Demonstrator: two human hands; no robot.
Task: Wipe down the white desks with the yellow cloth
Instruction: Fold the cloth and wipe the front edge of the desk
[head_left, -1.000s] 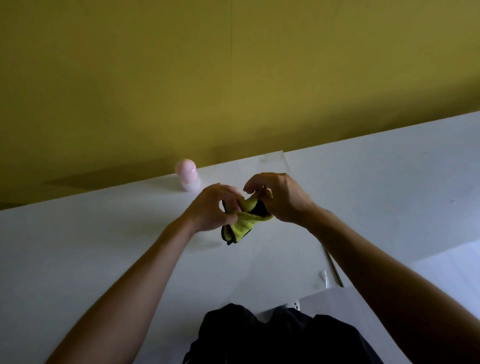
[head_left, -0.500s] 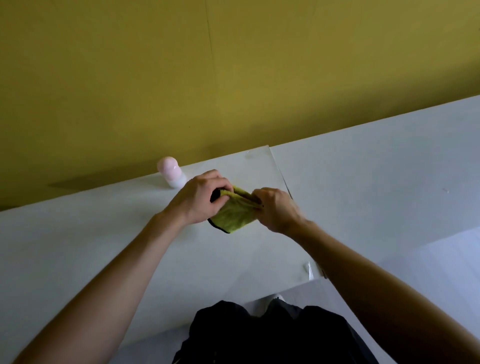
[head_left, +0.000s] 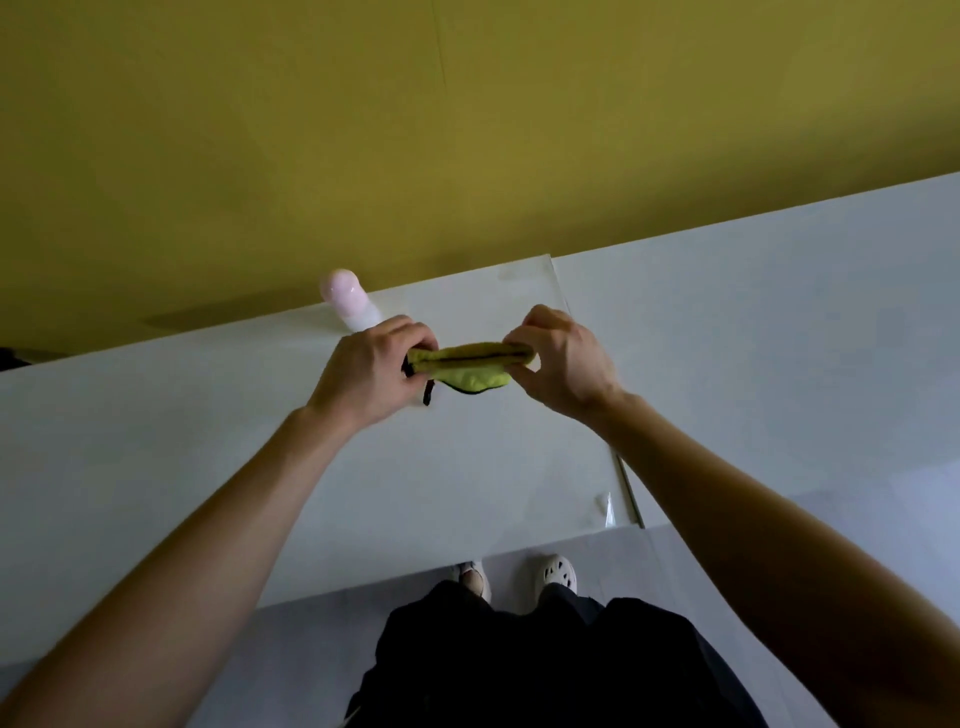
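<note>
Head view, looking down. Both forearms are bare, with no sleeves, watch or rings visible on the left hand (head_left: 371, 371) or right hand (head_left: 563, 364). Dark black garment (head_left: 545, 665) covers the torso and legs. Pale perforated clog-style shoes (head_left: 558, 570) on both feet.

A folded yellow-green microfibre cloth with thin black edging (head_left: 470, 366) shows brightest just below the fingertips; a black loop hangs under the left fingers. Plain white smooth desks (head_left: 208, 457) lie beneath, unpatterned. Beyond the left fingers stands a pale pink rounded bottle with a whitish base (head_left: 349, 301). The flat wall (head_left: 467, 130) is mustard yellow
</note>
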